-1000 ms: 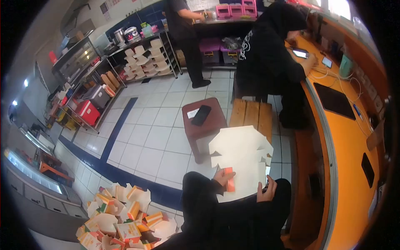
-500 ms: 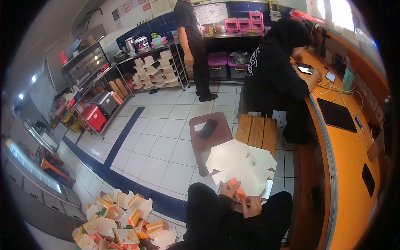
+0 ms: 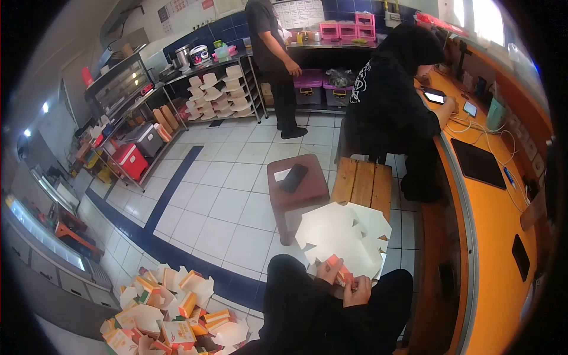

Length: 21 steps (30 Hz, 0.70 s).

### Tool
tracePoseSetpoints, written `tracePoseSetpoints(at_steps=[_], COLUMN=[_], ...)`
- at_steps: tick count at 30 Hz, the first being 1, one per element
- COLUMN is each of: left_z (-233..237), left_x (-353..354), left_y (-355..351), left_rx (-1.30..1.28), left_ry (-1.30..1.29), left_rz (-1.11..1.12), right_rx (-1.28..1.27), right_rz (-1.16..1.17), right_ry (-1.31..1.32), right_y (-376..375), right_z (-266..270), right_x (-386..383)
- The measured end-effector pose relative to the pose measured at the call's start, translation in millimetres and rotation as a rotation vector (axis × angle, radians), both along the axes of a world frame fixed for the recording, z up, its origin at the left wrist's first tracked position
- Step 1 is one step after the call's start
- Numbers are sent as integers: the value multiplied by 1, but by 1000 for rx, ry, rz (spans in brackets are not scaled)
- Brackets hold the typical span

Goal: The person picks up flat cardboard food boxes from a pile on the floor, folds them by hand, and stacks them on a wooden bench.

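Observation:
My left hand (image 3: 327, 271) is closed on an orange-red printed flap of a paper food box (image 3: 342, 272). My right hand (image 3: 357, 291) pinches the lower right side of the same piece, and its fingertips partly hide the fold. Just beyond both hands lie flat white box blanks (image 3: 331, 231) with notched edges, partly over a wooden bench (image 3: 362, 183). Whether the orange-red flap belongs to the top blank is hard to make out. To the left of my knees is a pile of folded food boxes (image 3: 177, 313), white inside with orange and yellow print.
A brown stool (image 3: 299, 198) with a black phone (image 3: 294, 178) on it stands ahead. One person (image 3: 390, 100) sits at the orange counter (image 3: 503, 195) using a phone; another person (image 3: 272, 71) stands near the back worktop. Stacked white boxes (image 3: 219, 94) fill a rack.
Both hands stay at the box, the right fingers shifting slightly against the orange-red flap. The standing person's forearm has swung to the right. The view has tilted a little.

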<state>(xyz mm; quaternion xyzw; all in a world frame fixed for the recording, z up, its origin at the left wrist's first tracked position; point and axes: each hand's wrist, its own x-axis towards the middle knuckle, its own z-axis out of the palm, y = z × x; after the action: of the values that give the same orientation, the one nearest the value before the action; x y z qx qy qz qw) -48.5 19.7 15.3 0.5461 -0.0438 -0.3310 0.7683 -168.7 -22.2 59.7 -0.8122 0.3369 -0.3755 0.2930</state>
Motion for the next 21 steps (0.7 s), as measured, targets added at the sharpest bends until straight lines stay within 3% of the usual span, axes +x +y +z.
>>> tracePoseSetpoints(at_steps=[2,6,9,10,11,12,14,17,19,21], left_z=[-15,-28,-45,-43,-42,-35,-21,-63,-46,-50], left_x=[1,-1,2,2,3,6,17,45,43,45], left_y=[-1,4,6,8,10,13,18,22,19,19], left_rx=[41,124,92,57,22,22,-19,-13,50,293], left_ry=[-152,-130,-78,127,332,334,471,455,434,93], left_rz=[-65,-293,-325,-301,-276,-276,-92,24,153,41], right_rx=[-5,-57,-123,-122,71,264,356,445,446,377], right_rz=[32,120,74,75,86,97,98,130,160,258], right_ry=[42,182,95,96,155,214,223,288,342,463], right_y=[-1,2,3,2,-2,-3,-2,-1,1,1], right_z=[0,-12,0,-3,-8,-10,-8,-12,-27,-50], right_x=[1,1,3,3,3,3,4,6,10,16])
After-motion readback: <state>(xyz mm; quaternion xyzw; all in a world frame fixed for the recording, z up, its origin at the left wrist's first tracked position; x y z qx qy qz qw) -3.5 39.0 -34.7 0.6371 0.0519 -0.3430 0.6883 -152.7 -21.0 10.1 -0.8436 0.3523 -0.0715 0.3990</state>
